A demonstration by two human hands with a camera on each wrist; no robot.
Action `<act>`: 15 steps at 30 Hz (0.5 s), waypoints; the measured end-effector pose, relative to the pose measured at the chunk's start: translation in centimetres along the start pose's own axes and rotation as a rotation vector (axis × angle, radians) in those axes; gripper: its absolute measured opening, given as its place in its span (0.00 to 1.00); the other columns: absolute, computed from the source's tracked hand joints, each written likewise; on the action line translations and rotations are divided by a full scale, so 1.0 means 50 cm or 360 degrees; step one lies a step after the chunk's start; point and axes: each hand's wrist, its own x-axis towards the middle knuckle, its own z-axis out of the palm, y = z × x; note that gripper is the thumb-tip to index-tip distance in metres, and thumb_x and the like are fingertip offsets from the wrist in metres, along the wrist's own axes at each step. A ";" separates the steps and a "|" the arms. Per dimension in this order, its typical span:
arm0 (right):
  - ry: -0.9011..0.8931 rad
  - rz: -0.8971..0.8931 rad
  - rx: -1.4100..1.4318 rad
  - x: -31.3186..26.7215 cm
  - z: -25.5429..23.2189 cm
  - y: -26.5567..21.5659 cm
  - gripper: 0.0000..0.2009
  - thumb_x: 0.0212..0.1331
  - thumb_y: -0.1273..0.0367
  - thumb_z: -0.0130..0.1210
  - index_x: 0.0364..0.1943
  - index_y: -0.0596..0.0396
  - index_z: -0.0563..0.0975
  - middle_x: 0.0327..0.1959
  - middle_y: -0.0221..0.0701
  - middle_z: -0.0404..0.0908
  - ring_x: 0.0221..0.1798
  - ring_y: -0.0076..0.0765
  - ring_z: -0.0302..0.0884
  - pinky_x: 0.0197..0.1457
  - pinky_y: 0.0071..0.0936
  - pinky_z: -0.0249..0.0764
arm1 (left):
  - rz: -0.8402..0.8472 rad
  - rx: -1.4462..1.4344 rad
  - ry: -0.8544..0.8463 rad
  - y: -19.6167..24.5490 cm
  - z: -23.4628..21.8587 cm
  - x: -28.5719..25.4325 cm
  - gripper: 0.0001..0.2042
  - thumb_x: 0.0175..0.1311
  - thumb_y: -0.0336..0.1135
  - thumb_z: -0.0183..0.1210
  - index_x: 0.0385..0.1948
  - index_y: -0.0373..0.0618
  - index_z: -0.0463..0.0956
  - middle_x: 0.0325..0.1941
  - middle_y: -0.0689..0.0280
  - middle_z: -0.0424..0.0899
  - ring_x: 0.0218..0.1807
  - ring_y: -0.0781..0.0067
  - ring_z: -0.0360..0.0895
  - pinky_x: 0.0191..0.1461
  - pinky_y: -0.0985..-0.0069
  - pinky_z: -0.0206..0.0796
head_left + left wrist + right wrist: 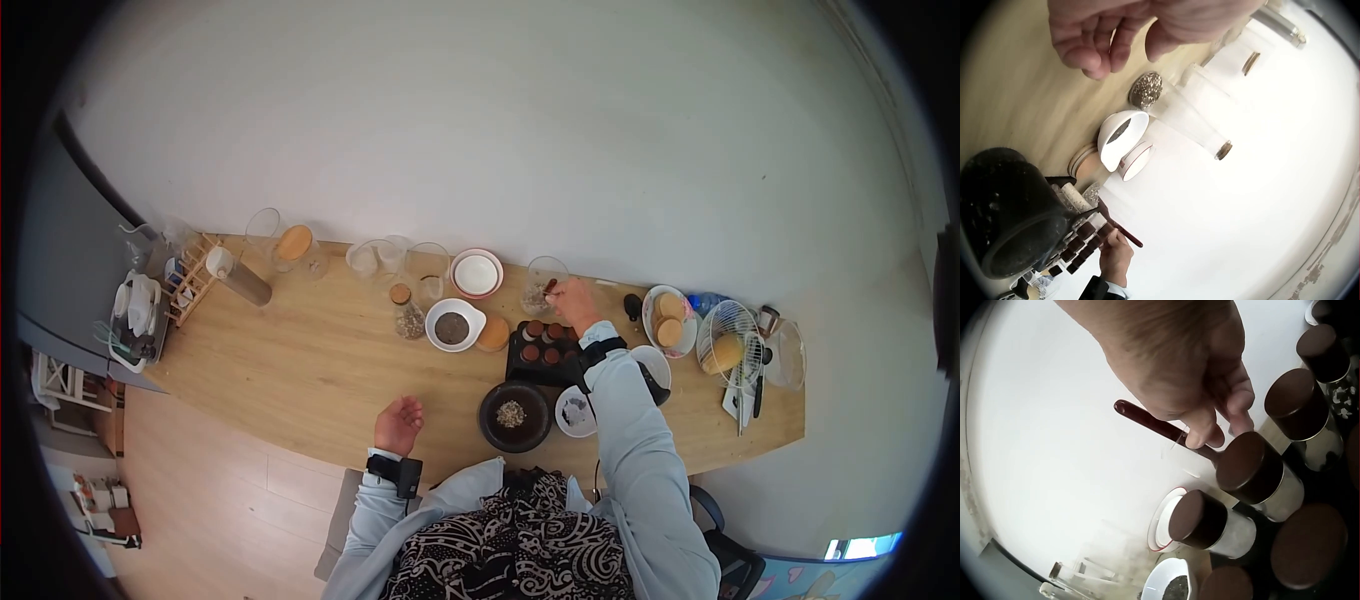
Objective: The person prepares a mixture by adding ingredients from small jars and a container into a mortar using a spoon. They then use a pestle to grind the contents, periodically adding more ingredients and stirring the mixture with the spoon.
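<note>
My right hand (574,302) pinches the dark red-brown handle (1150,424) of a utensil at a clear glass jar (536,298) near the wall; its lower end is hidden in the right wrist view. Just below that hand stands a black rack (530,368) of small jars with brown lids (1250,465). Over the front part of the table, my left hand (399,426) holds nothing, its fingers loosely bent. To its right sits a black bowl (489,418) with a small heap of pale bits (511,414), beside a white bowl (577,430) with grey contents.
A white spouted bowl (439,339) with dark contents, a corked flask (409,320) and a red-rimmed bowl (477,272) stand mid-table. On the right are a wire basket (738,330) and a plate with round pieces (668,317); at the left, a wooden rack (190,290) and a bottle (245,282).
</note>
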 end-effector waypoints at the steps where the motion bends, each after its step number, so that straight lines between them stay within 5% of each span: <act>1: -0.0002 -0.0010 -0.0001 0.003 0.004 0.008 0.10 0.49 0.66 0.62 0.29 0.61 0.83 0.22 0.45 0.80 0.25 0.47 0.81 0.34 0.39 0.75 | 0.0004 -0.0022 0.0017 0.003 -0.007 -0.001 0.12 0.67 0.41 0.54 0.38 0.42 0.76 0.35 0.63 0.81 0.37 0.68 0.77 0.40 0.73 0.68; 10: -0.0263 -0.0091 -0.0338 0.015 -0.004 0.031 0.09 0.47 0.68 0.62 0.32 0.57 0.83 0.32 0.47 0.82 0.40 0.55 0.79 0.45 0.44 0.74 | -0.0022 -0.0026 0.0090 0.004 0.000 -0.010 0.13 0.70 0.42 0.50 0.37 0.41 0.76 0.32 0.62 0.81 0.35 0.69 0.77 0.36 0.74 0.69; 15: 0.0381 -0.0520 -0.0442 -0.068 -0.067 -0.007 0.12 0.52 0.68 0.60 0.41 0.54 0.82 0.36 0.46 0.81 0.43 0.55 0.77 0.46 0.42 0.73 | -0.0017 0.0041 0.0033 0.001 0.020 -0.007 0.12 0.68 0.41 0.52 0.37 0.42 0.76 0.34 0.63 0.81 0.35 0.70 0.77 0.37 0.74 0.68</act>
